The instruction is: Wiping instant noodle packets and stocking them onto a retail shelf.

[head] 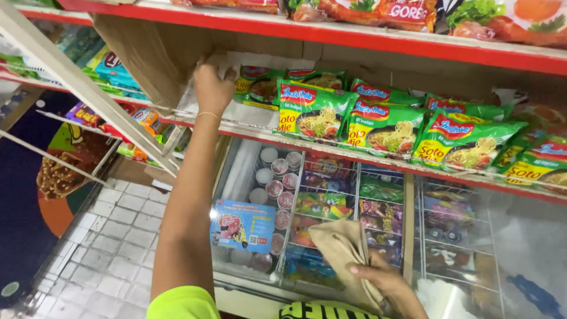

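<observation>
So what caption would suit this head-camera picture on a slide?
Left hand reaches onto a red-edged shelf beside green noodle packets; right hand holds a beige cloth over a glass-topped freezer.

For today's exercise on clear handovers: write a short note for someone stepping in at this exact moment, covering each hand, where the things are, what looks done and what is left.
Left hand: raised to the red shelf, fingers on the pale shelf liner beside the leftmost green noodle packet; it grips nothing that I can see.
Right hand: low, holding a folded tan cloth over the glass-topped freezer.
Things: the green noodle packets lie in an overlapping row along the shelf, to the right of the left hand.
Done: packets fill most of the shelf.
Left: the bare stretch at the shelf's left end, where the left hand is, holds no packets.
</observation>
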